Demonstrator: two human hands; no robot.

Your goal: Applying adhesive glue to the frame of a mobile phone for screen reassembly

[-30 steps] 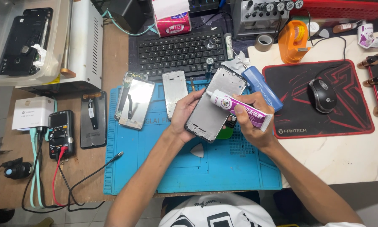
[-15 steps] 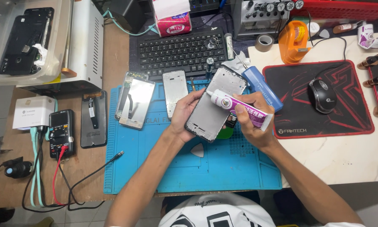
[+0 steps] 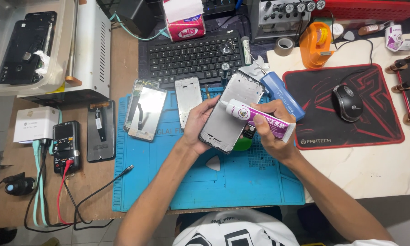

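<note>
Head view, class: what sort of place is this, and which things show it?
Probably a phone repair bench: the left hand holds a bare phone frame, the right hand a glue tube, with a multimeter on the blue work mat's left.

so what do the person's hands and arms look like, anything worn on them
Both arms are bare up to where the frame cuts them off: no sleeves in view, no gloves. No watch, bracelet or ring shows on the left hand or the right hand. Nails are short and plain.

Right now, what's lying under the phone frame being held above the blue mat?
Under the phone frame a green pick pokes out on the blue mat, with a small dark part beside it. Whatever lies directly beneath the frame is hidden.
</note>
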